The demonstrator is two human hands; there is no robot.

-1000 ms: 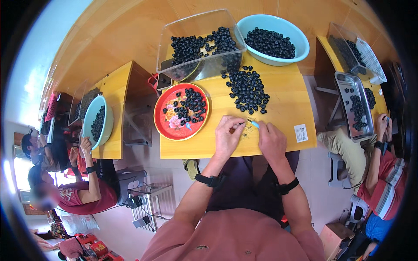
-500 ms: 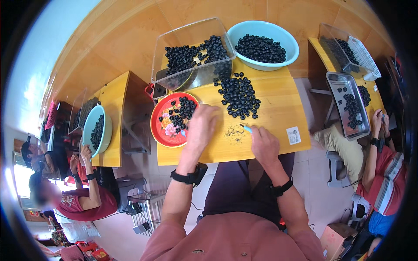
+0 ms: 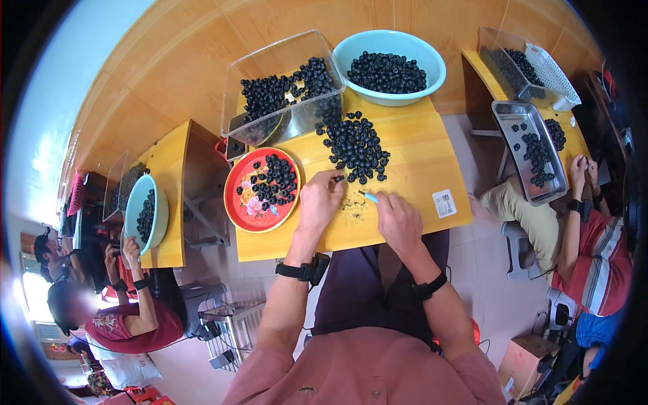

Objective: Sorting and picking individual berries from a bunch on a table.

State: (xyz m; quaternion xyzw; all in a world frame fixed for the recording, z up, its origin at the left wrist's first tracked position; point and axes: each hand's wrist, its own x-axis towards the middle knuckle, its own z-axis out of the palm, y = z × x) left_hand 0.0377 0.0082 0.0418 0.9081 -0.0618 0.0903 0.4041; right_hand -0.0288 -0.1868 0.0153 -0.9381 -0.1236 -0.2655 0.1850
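My left hand (image 3: 321,200) is closed by the near edge of a pile of small round black parts (image 3: 358,148) with holes, on the yellow wooden table (image 3: 418,145). Pinched in its fingertips is one black part (image 3: 339,179). My right hand (image 3: 399,221), just to the right, grips a slim tool with a light blue handle (image 3: 370,197); its short tip points left at the part. Dark scraps (image 3: 356,202) lie scattered on the wood between my hands. Left of them sits a red flowered plate (image 3: 233,206) with several more black parts.
Behind the pile stand a clear plastic bin (image 3: 280,131) and a light blue basin (image 3: 428,88), both holding black parts. A white label (image 3: 444,203) lies at the table's right. People work at side tables, with a metal tray (image 3: 499,115) on the right and another blue basin (image 3: 160,223) on the left.
My left hand has come from the plate's edge rightward to the pile and now pinches a black part. My right hand still holds the tool, and the whole view has shifted a little.
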